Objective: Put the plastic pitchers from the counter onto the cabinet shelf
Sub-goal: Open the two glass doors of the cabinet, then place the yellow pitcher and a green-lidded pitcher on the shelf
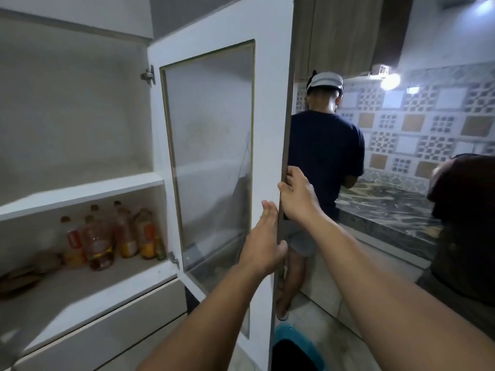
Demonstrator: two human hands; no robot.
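We have both hands on the free edge of the open cabinet door [214, 156]. Our right hand [298, 198] is closed around that edge, fingers curled over its brown side. Our left hand [263, 243] sits just below it, fingers straight and flat against the white inner face, thumb hooked round the edge.

No plastic pitchers show anywhere in view, not on the shelves and not on the bench [388, 207], so we cannot tell where they are.

The door is a white frame around a frosted glass panel with thin gold trim, hung on metal hinges [148, 75]. The cabinet is white inside. Its upper shelf [80, 195] is a flat white board, bare on the part we see. The lower shelf [93, 293] holds a cluster of clear oil bottles [112, 236] at the back right, with blurred brown things at its left.

To the right, a person in a dark shirt [325, 156] stands facing the dark marbled bench, close behind the door edge. Patterned tiles [428, 116] cover the wall. A blue bin [297, 349] sits on the floor below the door.
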